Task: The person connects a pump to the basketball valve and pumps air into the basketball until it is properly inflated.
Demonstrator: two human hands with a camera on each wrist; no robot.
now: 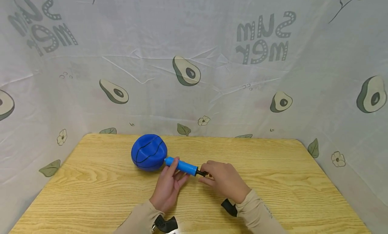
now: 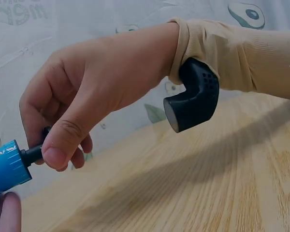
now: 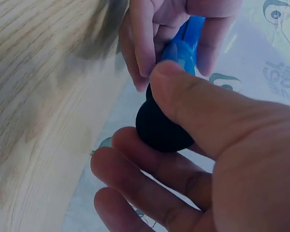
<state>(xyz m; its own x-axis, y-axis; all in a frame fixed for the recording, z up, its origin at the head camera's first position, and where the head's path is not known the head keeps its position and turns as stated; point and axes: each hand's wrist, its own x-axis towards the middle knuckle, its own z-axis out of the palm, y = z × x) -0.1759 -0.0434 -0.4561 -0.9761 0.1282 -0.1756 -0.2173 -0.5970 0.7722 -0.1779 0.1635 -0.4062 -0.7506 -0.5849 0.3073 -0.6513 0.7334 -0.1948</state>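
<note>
A blue ball (image 1: 149, 152) with black lines and a dented, creased top sits toward the back left of the table. To its right is a light blue hand pump (image 1: 185, 167), its tip at the ball's lower right side; whether a needle enters the ball is too small to tell. My left hand (image 1: 167, 186) grips the pump's barrel, thumb over the top and fingers beneath. With thumb and fingers my right hand (image 1: 225, 178) pinches the black pump handle (image 3: 162, 126). A short stretch of black rod (image 2: 33, 154) shows between barrel and handle.
The wood-grain table (image 1: 288, 193) lies under both hands. Behind it and at its sides hangs a pale cloth (image 1: 145, 102) printed with avocados and leaves. Black wrist devices (image 1: 166, 224) sit at both sleeves.
</note>
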